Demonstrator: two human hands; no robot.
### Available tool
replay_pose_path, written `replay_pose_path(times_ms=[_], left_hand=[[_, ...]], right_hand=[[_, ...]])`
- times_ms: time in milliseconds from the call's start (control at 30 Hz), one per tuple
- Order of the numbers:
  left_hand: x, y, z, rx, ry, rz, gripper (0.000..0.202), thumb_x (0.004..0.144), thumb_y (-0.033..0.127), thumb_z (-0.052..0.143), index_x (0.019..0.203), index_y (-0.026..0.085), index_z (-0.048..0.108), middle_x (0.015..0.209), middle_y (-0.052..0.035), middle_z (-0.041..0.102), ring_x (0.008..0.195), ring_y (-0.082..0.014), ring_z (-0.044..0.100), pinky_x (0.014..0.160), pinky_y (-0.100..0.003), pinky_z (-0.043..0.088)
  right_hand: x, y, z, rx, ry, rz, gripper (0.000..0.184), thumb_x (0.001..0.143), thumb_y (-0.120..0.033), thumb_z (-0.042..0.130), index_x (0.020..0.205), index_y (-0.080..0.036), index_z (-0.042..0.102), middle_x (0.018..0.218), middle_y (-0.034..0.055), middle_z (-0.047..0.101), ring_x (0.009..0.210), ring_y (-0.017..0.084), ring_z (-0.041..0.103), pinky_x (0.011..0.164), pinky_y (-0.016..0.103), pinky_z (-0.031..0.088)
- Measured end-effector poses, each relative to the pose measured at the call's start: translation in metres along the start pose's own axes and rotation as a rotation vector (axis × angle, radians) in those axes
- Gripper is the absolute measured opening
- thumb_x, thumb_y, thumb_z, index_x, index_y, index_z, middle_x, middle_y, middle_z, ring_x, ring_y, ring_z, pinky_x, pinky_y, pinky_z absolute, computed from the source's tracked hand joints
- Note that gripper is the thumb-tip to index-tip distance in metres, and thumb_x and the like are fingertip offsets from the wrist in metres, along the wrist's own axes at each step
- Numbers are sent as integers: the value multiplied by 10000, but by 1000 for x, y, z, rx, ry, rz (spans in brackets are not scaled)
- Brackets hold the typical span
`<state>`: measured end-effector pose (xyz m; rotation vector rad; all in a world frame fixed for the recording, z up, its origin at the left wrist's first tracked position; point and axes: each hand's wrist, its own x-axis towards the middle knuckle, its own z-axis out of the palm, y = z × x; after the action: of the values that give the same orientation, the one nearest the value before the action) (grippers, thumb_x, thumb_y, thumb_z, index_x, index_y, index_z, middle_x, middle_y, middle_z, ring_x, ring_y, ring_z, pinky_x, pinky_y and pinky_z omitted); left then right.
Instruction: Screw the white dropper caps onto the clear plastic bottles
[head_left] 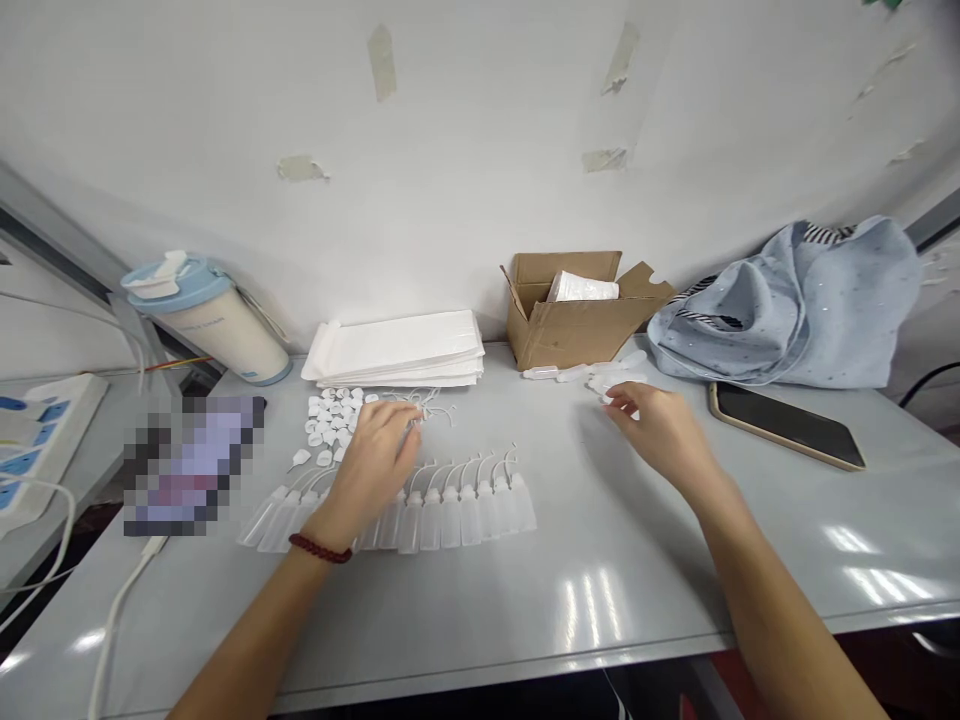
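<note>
My left hand (375,455), with a dark red braided bracelet at the wrist, has its fingers curled beside some thin white curved tubes (441,410). Its fingertips are drawn together; what they hold, if anything, I cannot make out. To the left of it lies a pile of small white caps (328,415). Below it, a row of translucent small plastic bottles (450,517) with curved tubes on top lies side by side, partly covered by the hand. My right hand (660,430) pinches at a group of loose clear plastic bottles (574,373); the thing between its fingers is unclear.
At the back stand a stack of white envelopes (397,345) and an open cardboard box (574,335). A blue-lidded tumbler (217,320) and a blurred-out device (199,465) are on the left. A light blue cloth bag (795,310) and a phone (787,428) lie on the right.
</note>
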<state>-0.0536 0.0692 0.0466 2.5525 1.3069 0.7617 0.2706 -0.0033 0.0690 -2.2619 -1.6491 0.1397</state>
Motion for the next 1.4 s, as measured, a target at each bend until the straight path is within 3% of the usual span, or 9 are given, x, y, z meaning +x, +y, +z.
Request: replay_pose_path(times_ms=[267,700,867,1000,1100,1167,1300,1400], left_hand=[[3,-1,6,8,-86,38,353,917,170,317,1078,125,628,1118,-121,605,1087,-276,445,937,-504,447],[1,-6,8,51,-164,56,376,908,153,322,1163,124,596,1174,-126,586,1084,-285,438,929,-506,447],[3,-4,6,7,-222,-17,400,907,194,327,1189,89,590,1224,-147,573,1136,-304,421,976,-502,418],[2,12,-3,-187,-138,-115,371,902,265,380,1159,130,611,1190,-123,598,1136,-290,467,913,-462,462],[0,31,-11,-451,-96,-248,289,877,331,486,1065,189,654,1133,-82,630,1034,-252,552,765,-361,509],[-3,42,-13,-645,-94,-330,229,851,354,562,983,204,675,1046,-55,664,940,-211,597,763,-322,503],[-10,56,-7,-1017,-166,-458,172,786,351,682,866,199,676,859,-14,687,815,-150,629,747,-257,510],[-14,63,1,-1134,-143,-480,166,762,309,720,886,207,676,848,2,692,803,-127,637,738,-224,520]], right_hand=[[1,25,-3,-64,-50,65,211,774,-244,591,954,-153,654,935,108,698,788,248,652,622,321,444],[4,13,2,-168,-213,131,183,753,-206,620,917,-163,688,887,112,714,789,259,660,590,300,432],[0,-1,7,60,-136,-34,163,755,-227,633,894,-164,691,866,82,713,804,236,656,644,303,467],[-13,-24,14,368,-66,-215,164,787,-274,622,897,-165,675,848,66,699,753,202,647,636,304,503],[-26,-40,21,485,-85,-359,150,835,-271,591,926,-173,659,911,73,689,795,189,638,642,298,517],[-33,-49,24,532,-108,-420,150,856,-259,581,961,-176,648,945,79,682,807,180,631,626,286,522],[-42,-58,30,630,-105,-523,152,874,-224,576,1005,-172,634,953,87,669,846,178,628,663,297,538],[-45,-62,32,702,-87,-579,151,875,-211,581,1017,-181,623,954,83,661,854,175,622,667,301,542]])
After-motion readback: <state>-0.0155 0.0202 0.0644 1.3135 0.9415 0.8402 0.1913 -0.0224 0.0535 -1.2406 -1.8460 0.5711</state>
